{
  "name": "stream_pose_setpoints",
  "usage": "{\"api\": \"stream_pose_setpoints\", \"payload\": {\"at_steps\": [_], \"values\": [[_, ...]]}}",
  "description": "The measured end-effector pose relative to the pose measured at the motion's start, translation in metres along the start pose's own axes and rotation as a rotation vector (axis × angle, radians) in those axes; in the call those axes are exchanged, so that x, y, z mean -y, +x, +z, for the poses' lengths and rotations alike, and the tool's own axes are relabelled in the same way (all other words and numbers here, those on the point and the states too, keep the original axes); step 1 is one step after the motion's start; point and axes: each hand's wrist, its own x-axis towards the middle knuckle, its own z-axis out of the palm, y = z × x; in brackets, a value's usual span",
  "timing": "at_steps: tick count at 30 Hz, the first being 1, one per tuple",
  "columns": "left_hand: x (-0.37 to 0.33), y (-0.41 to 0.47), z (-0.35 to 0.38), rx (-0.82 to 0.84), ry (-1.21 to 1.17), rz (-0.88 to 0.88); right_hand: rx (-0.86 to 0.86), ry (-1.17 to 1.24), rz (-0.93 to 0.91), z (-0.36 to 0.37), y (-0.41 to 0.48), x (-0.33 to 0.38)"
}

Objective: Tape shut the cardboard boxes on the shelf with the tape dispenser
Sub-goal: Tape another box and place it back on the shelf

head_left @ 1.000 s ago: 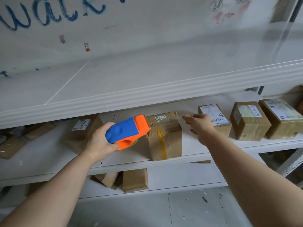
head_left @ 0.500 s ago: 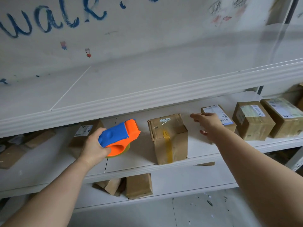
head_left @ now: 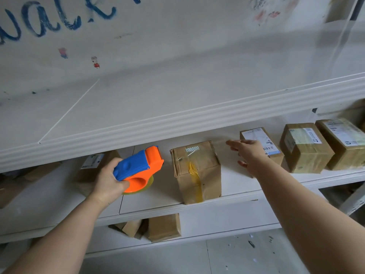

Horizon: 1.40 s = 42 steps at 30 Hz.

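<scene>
Looking from the head camera, the person's left hand (head_left: 107,180) is clenched round the blue-and-orange tape dispenser (head_left: 138,169), which hangs just over the shelf (head_left: 237,196) to the left of the middle cardboard box (head_left: 197,171) and apart from it. The box stands upright at the shelf's front edge, with a yellowish tape strip down its front. The right hand (head_left: 248,153) is released, fingers straight and grasping nothing plain to see, just beside the box's top right corner and in front of a labelled box (head_left: 262,143). A faint clear film seems to trail off that corner; whether it is tape cannot be told.

To seal well, the right hand would best press flat on the flaps to steady the box while the dispenser lays tape along the seam and over both edges.
</scene>
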Motion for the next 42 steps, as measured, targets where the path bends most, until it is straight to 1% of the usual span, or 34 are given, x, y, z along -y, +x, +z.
{"api": "stream_pose_setpoints", "payload": {"at_steps": [7, 19, 28, 42], "values": [[-0.001, 0.011, -0.005, 0.021, 0.02, 0.035, -0.016, 0.029, 0.018, 0.003, -0.002, -0.004], [0.009, 0.013, -0.006, 0.043, 0.028, 0.015, -0.026, 0.037, 0.028, 0.011, 0.0, -0.014], [0.007, 0.004, 0.007, 0.099, 0.025, -0.028, -0.014, 0.022, 0.124, 0.011, 0.003, -0.03], [0.019, 0.0, 0.036, 0.085, 0.005, -0.134, 0.074, 0.098, 0.306, 0.028, 0.004, -0.051]]}}
